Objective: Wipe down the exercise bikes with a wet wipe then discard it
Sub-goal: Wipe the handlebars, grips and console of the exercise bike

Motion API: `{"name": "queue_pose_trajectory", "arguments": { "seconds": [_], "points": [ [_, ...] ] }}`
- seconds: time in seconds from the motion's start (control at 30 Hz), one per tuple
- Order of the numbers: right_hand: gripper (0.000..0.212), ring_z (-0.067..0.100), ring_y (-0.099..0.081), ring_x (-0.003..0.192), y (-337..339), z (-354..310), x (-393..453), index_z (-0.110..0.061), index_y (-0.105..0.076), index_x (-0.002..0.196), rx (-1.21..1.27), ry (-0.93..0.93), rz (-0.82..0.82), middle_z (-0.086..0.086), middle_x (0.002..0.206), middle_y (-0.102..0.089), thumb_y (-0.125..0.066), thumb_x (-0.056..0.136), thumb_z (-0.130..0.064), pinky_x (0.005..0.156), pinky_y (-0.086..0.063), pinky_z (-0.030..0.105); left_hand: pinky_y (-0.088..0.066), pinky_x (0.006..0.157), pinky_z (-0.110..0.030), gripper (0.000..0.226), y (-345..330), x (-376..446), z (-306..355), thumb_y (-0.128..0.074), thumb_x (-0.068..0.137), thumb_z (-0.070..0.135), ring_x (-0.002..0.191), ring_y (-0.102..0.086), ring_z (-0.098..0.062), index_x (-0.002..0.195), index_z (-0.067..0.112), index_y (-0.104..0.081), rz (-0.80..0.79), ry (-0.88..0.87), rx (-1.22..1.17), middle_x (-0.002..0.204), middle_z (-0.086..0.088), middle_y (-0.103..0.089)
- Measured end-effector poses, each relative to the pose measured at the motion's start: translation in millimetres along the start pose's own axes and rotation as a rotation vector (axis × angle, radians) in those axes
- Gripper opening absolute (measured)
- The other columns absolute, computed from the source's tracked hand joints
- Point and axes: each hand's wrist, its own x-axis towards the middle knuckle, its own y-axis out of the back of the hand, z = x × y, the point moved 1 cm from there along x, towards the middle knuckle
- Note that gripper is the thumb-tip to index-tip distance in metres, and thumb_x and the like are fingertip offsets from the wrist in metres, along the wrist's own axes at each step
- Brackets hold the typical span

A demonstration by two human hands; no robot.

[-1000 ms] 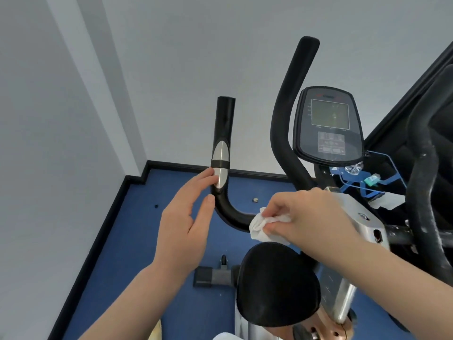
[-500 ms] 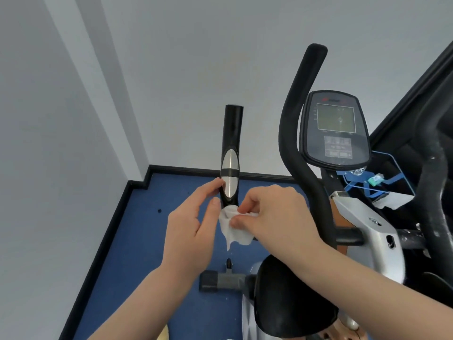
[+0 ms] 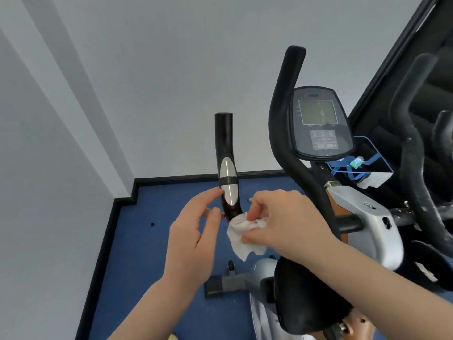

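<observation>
Wipe point(image 3: 246, 233) bunched in my right hand point(image 3: 284, 222), pressed at 6 o'clock of left handlebar grip point(image 3: 226, 168); left hand point(image 3: 193, 239) loose, fingertips steadying it; I'd wrap it and stroke upward over the silver sensor point(image 3: 228, 182).

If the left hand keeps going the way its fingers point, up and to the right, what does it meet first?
Most likely the black left handlebar grip with silver sensor plates. The left hand is open, its index fingertip already at or almost touching the lower plate; depth is unclear. The crumpled white wet wipe sits lower, in the right hand.
</observation>
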Motion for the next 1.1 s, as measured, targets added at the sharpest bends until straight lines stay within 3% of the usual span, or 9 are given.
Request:
{"name": "queue_pose_trajectory", "arguments": {
  "seconds": [0.17, 0.37, 0.47, 0.67, 0.77, 0.9, 0.97, 1.03, 1.1],
  "points": [
    [0.022, 0.008, -0.055, 0.076, -10, -8, -7, -0.032, -0.052, 0.079, -0.041, -0.050, 0.066, -0.012, 0.080, -0.061, -0.069, 0.069, -0.040, 0.066, -0.041, 0.023, -0.044, 0.064, -0.023, 0.033, 16, 8, -7, -0.043, 0.088, 0.039, 0.075, -0.059, -0.018, 0.117, 0.038, -0.059, 0.008, -0.011, 0.021, 0.088, 0.012, -0.067],
    [0.034, 0.019, -0.061, 0.077, -19, -39, 10, -0.023, -0.047, 0.086, 0.058, -0.188, 0.250, -0.004, 0.079, -0.063, -0.068, 0.074, -0.047, 0.067, -0.051, 0.033, -0.046, 0.070, -0.020, 0.030, 19, 17, -12, -0.047, 0.090, 0.028, 0.084, -0.060, -0.011, 0.117, 0.033, -0.060, -0.075, -0.039, -0.028, 0.091, 0.015, -0.066],
    [0.034, 0.018, -0.061, 0.073, -22, -44, 10, -0.023, -0.045, 0.085, 0.081, -0.232, 0.292, -0.004, 0.075, -0.062, -0.066, 0.077, -0.048, 0.064, -0.050, 0.031, -0.044, 0.080, -0.013, 0.030, 19, 22, -9, -0.047, 0.091, 0.023, 0.097, -0.060, -0.006, 0.118, 0.024, -0.061, -0.131, -0.107, -0.061, 0.100, 0.016, -0.065],
    [0.025, 0.013, -0.060, 0.071, -18, -35, -12, -0.028, -0.047, 0.082, 0.065, -0.272, 0.219, -0.007, 0.073, -0.064, -0.070, 0.073, -0.034, 0.064, -0.044, 0.025, -0.037, 0.100, -0.014, 0.035, 21, 31, -15, -0.049, 0.091, 0.014, 0.124, -0.049, -0.004, 0.123, 0.022, -0.059, -0.241, -0.200, -0.105, 0.129, 0.016, -0.055],
    [0.023, 0.012, -0.060, 0.071, -7, -20, -21, -0.032, -0.051, 0.074, 0.054, -0.264, 0.110, -0.007, 0.075, -0.068, -0.073, 0.072, -0.027, 0.067, -0.048, 0.028, -0.030, 0.104, -0.010, 0.037, 20, 33, -15, -0.048, 0.092, 0.015, 0.130, -0.040, 0.002, 0.126, 0.022, -0.058, -0.270, -0.234, -0.081, 0.137, 0.018, -0.048],
    [0.032, 0.008, -0.056, 0.063, 7, 7, -29, -0.034, -0.054, 0.063, 0.004, -0.258, 0.186, -0.010, 0.068, -0.069, -0.071, 0.071, -0.008, 0.061, -0.041, 0.013, -0.025, 0.107, -0.009, 0.042, 18, 23, -13, -0.046, 0.093, 0.022, 0.135, -0.030, 0.005, 0.135, 0.025, -0.050, -0.328, -0.233, -0.025, 0.145, 0.022, -0.038],
    [0.030, 0.006, -0.060, 0.071, 12, 12, -30, -0.034, -0.057, 0.062, 0.007, -0.274, 0.184, -0.013, 0.071, -0.070, -0.072, 0.071, -0.010, 0.065, -0.045, 0.017, -0.026, 0.107, -0.011, 0.046, 19, 14, -10, -0.046, 0.096, 0.024, 0.137, -0.024, 0.008, 0.141, 0.032, -0.039, -0.386, -0.250, 0.036, 0.149, 0.029, -0.024],
    [0.025, 0.007, -0.060, 0.075, 15, 13, -31, -0.035, -0.059, 0.064, -0.020, -0.273, 0.178, -0.014, 0.074, -0.069, -0.072, 0.072, -0.015, 0.064, -0.048, 0.024, -0.038, 0.100, -0.017, 0.056, 20, 4, -6, -0.047, 0.096, 0.024, 0.132, -0.036, 0.001, 0.144, 0.043, -0.024, -0.449, -0.225, 0.123, 0.148, 0.039, -0.008],
    [0.011, 0.008, -0.056, 0.076, 17, 9, -34, -0.033, -0.064, 0.073, -0.061, -0.264, 0.188, -0.014, 0.074, -0.064, -0.071, 0.075, -0.024, 0.057, -0.041, 0.019, -0.045, 0.081, -0.016, 0.061, 22, -6, -1, -0.047, 0.095, 0.026, 0.095, -0.059, -0.005, 0.145, 0.046, -0.017, -0.468, -0.145, 0.199, 0.144, 0.046, -0.002]
  ]
}}
